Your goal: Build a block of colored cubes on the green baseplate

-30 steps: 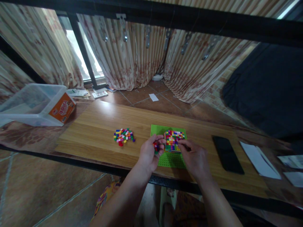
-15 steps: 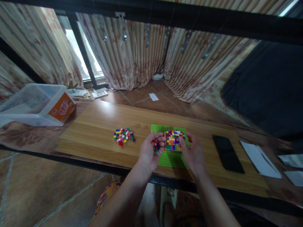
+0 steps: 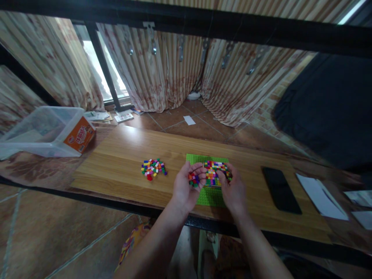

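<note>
My left hand is palm up, with its fingers curled round several small coloured toy bricks. To its right, a multicoloured block of small bricks sits on a green studded baseplate. My right hand is bent over the right side of this block, thumb and fingers drawn in. Whatever its fingertips may hold is too small to make out. A loose pile of small bricks in mixed colours lies on the wooden board left of the baseplate.
A black phone and white paper lie right of the baseplate. A clear plastic bin with an orange label stands at the far left. The wooden board lies on the table, whose front edge is dark.
My right thumb has drawn back and its fingers have come closer together over the block. The left hand has opened slightly, showing more of its bricks.
</note>
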A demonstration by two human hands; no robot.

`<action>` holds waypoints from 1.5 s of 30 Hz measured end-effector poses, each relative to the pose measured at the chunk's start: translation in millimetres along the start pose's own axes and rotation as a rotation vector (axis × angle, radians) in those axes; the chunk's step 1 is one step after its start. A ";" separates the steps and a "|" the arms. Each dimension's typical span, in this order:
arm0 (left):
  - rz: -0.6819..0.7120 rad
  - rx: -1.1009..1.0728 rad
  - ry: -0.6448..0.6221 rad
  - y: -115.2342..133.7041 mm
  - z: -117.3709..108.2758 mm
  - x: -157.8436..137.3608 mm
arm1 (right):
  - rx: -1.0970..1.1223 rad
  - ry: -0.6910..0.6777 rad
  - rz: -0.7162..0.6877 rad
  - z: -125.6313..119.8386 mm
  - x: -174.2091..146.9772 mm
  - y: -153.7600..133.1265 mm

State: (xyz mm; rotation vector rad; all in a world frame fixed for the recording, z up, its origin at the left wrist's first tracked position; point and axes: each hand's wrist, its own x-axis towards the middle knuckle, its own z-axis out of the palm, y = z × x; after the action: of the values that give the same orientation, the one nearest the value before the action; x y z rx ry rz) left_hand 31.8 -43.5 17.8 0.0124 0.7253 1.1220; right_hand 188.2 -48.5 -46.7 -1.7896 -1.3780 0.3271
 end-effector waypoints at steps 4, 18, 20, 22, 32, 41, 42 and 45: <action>-0.004 -0.040 -0.067 -0.4 2.1 -1.8 | 0.002 0.077 -0.043 -10.2 0.9 -9.0; -0.081 -0.056 -0.174 0.0 4.4 -7.3 | 0.010 -0.164 -0.528 -18.1 -15.7 -46.3; -0.087 -0.060 -0.186 -0.8 3.7 -6.6 | -0.011 -0.163 -0.520 -17.6 -15.4 -45.2; -0.082 -0.064 -0.202 -2.0 2.6 -5.5 | -0.026 -0.162 -0.508 -17.3 -15.7 -44.9; -0.049 -0.054 -0.216 -6.7 0.0 -2.5 | 0.005 -0.148 -0.386 -25.5 -13.4 -48.0; 0.121 -0.113 0.035 5.8 -2.7 2.3 | 0.103 -0.079 -0.032 -43.7 6.6 -18.4; 0.119 -0.110 0.035 6.0 -2.5 2.0 | 0.091 -0.089 -0.034 -43.0 6.9 -16.5; 0.108 -0.096 0.033 5.0 -1.6 1.3 | 0.010 -0.105 -0.069 -40.2 5.3 -14.7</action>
State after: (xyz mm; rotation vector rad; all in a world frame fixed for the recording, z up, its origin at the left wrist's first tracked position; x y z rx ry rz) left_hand 27.2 -40.6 17.7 -0.0489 0.7065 1.2620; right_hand 206.1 -61.2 -9.5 -1.7333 -1.5054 0.3957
